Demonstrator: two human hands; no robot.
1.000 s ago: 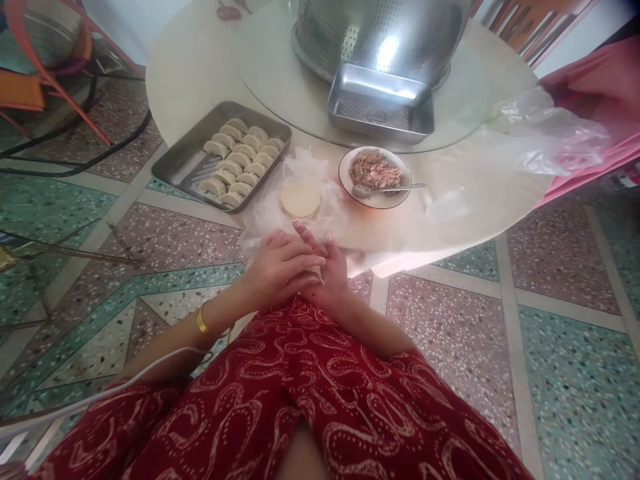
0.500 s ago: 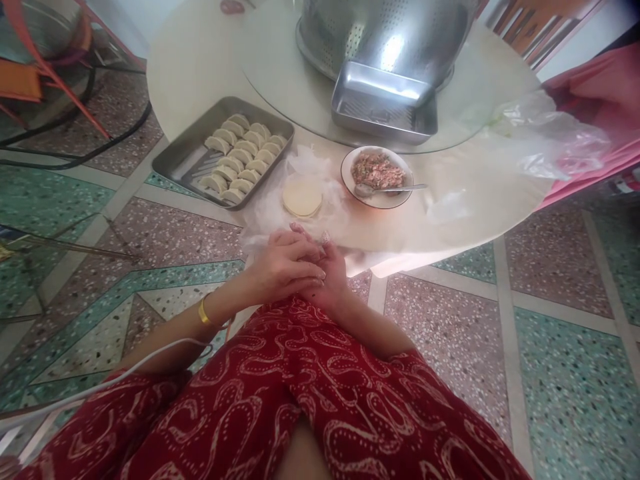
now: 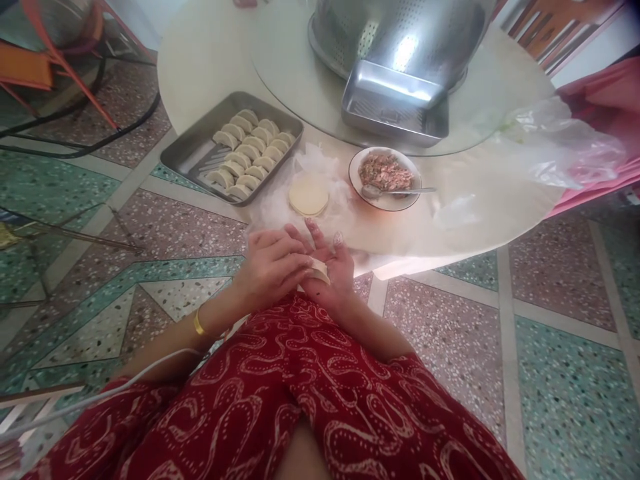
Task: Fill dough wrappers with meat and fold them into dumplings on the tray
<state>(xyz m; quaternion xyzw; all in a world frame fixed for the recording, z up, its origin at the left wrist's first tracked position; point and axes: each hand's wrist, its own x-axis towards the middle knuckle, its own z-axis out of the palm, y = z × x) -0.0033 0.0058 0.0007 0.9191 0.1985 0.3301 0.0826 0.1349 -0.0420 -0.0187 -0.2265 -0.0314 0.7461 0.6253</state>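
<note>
A pale folded dumpling is pinched by the fingers of my left hand, which wears a gold bracelet. It lies against the palm of my right hand, turned up with its fingers spread and white flour on the tips. My left fingers hide part of the dumpling. Just beyond my hands, a stack of round dumpling wrappers sits on a crumpled clear plastic bag. To its right stands a white bowl of minced filling with a metal spoon in it.
A metal tray on the left holds several folded dumplings in rows. Farther back, another metal tray leans by a large perforated steel pot on the glass turntable. A plastic bag lies at the right edge.
My hands have moved apart a little and my right palm has opened, showing the dumpling that was covered before. The view has shifted slightly.
</note>
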